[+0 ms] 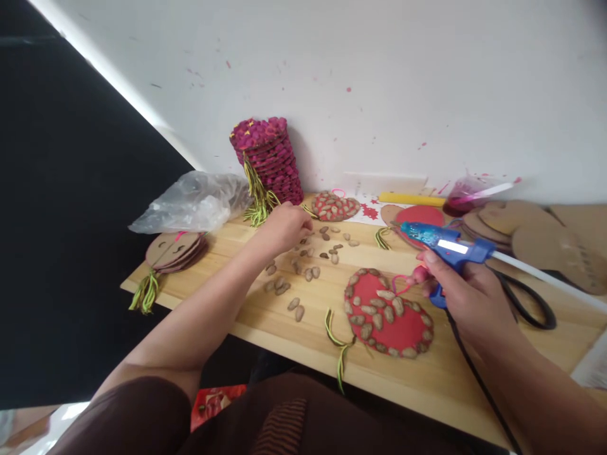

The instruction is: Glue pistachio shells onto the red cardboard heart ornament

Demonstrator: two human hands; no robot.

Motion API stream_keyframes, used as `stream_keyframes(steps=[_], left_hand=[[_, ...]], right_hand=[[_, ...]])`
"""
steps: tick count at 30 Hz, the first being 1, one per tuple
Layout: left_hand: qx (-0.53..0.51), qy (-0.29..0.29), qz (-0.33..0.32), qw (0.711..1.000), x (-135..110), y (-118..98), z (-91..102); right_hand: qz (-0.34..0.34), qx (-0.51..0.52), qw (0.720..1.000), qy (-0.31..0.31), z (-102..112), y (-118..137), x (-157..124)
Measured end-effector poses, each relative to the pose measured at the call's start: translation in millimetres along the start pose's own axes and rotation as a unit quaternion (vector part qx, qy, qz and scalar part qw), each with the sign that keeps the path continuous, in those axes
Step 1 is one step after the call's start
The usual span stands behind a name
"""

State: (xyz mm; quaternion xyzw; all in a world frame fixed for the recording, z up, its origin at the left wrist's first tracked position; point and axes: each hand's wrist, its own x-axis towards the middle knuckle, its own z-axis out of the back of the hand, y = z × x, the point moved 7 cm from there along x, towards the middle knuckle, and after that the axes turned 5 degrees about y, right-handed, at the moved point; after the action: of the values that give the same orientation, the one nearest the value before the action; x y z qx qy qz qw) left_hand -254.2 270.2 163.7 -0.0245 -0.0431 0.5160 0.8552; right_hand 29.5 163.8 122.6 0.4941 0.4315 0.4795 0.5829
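Crumpled plastic bag (pixel 194 202) left; magenta stack (pixel 268 158) against wall (pixel 379 76); yellow stick (pixel 411 199), cardboard discs (pixel 531 230) right.

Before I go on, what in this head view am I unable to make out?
Head view:
- Whether left hand grips any of the seeds: its fingertips are hidden behind its own back.
- Trigger of the glue gun: covered by right hand.
- End of the cord: cut off by bottom edge.
- End of the glue stick: past right edge.

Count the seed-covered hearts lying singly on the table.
2. The front heart lies near the table edge, by the right hand with the glue gun. The back heart is beyond the left hand. The stack may hide more.
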Motion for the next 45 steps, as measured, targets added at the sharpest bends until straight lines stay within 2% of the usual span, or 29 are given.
stream_keyframes(steps=[4, 13, 20, 26, 30, 33, 40, 45], left_hand=[[0.012, 0.021, -0.002, 1.0, 15, -1, -11.2], [-0.017, 0.033, -0.047, 0.998, 27, -22, -8.9], [-0.022, 0.036, -0.037, 0.998, 29, -10, -22.1], [-0.021, 0.022, -0.047, 0.998, 25, -5, -20.4], [-0.022, -0.029, -0.045, 0.998, 23, 6, -14.7], [-0.033, -0.054, -0.07, 0.996, 22, 6, -12.9], [-0.053, -0.007, -0.116, 0.992, 28, -8, -25.4], [-0.026, 0.002, -0.125, 0.992, 32, 0, -29.9]], right_hand=[[0.002, -0.019, 1.0, 0.004, 4, -3, 1], [-0.005, -0.043, 0.999, 0.009, 6, -7, 1], [-0.007, -0.057, 0.998, 0.005, 9, -15, 2], [-0.008, -0.069, 0.998, 0.007, 9, -13, 3], [0.012, -0.067, 0.998, 0.017, 5, -4, 2], [0.018, -0.058, 0.998, 0.019, 3, -1, 2], [0.009, -0.081, 0.997, 0.0, 6, -3, 1], [0.01, -0.061, 0.998, 0.012, 2, 1, 1]])
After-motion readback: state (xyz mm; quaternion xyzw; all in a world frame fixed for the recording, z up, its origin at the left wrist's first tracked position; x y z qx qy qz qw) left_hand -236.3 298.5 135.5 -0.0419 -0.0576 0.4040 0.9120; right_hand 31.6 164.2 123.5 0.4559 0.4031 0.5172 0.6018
